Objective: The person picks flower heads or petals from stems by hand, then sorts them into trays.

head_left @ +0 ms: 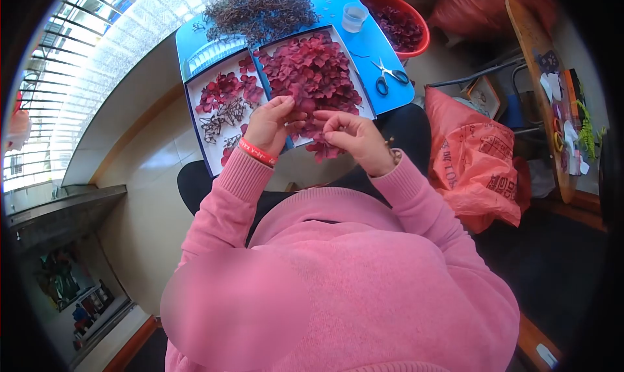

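Observation:
My left hand (273, 122) is held over the front of the box, thumb and fingers pinched together; whatever is between them is too small to make out. Facing it from the right, my right hand (354, 137) has its fingers curled and its thumb close to the index finger. I cannot make out what it pinches. Beneath both hands, dark red fabric petals (309, 70) fill the right compartment of a shallow white box (354, 79). The left compartment holds more red petals (221, 91) and thin brown stems (224, 122).
A blue table (374, 47) carries the box, a heap of brown stems (260, 11), a clear cup (354, 17) and black-handled scissors (390, 78). Behind its right corner stands a red basin (424, 37) of petals. To the right are a red plastic bag (468, 157) and a wooden board (530, 53).

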`<action>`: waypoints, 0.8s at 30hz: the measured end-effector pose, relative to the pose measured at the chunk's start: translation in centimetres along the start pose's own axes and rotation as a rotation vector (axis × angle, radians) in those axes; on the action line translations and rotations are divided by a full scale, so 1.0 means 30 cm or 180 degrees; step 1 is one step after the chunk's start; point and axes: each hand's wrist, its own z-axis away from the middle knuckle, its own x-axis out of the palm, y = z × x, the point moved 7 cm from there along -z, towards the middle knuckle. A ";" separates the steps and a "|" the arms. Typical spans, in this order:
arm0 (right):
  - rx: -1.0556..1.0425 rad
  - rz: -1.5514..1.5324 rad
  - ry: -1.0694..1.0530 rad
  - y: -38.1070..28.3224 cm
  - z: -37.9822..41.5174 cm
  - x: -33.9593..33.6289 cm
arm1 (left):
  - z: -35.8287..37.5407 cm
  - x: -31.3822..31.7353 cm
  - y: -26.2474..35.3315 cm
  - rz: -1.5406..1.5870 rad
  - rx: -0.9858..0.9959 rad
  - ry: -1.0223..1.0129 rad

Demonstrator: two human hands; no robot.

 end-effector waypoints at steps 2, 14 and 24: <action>0.0105 -0.0068 -0.0222 -0.039 0.008 0.016 | 0.056 0.032 0.004 -0.0367 0.0098 0.0068; 0.0119 0.0260 0.0144 -0.022 0.048 0.051 | 0.249 0.085 -0.010 -0.1395 0.0716 0.0233; 0.0557 -0.0244 -0.0110 0.007 0.072 0.083 | 0.402 0.177 0.081 -0.4411 0.4215 0.0018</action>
